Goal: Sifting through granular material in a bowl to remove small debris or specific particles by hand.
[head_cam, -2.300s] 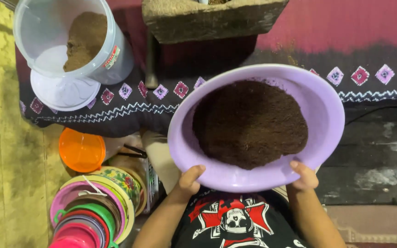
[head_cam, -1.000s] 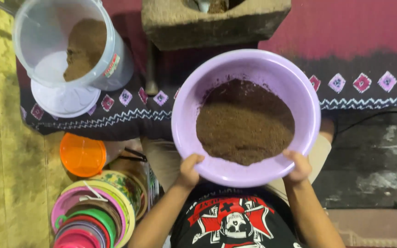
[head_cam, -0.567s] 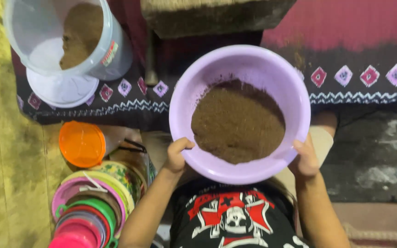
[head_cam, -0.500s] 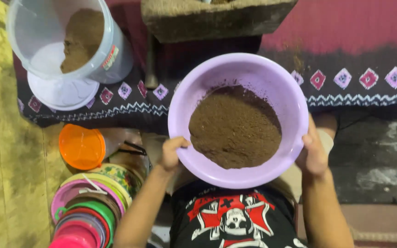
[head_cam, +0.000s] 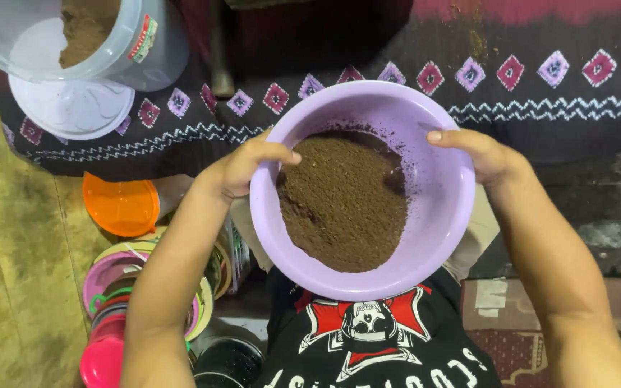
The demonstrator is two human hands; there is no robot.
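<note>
Holding the purple basin (head_cam: 440,208) up over my lap, I judge this to be the shaking or sifting step for the brown powder (head_cam: 343,201) heaped inside. My left hand (head_cam: 242,169) grips the near-left rim, thumb curled over the edge; my right hand (head_cam: 479,154) clasps the right rim likewise. Next calls for level, even rocking so nothing spills on the patterned cloth (head_cam: 540,86).
</note>
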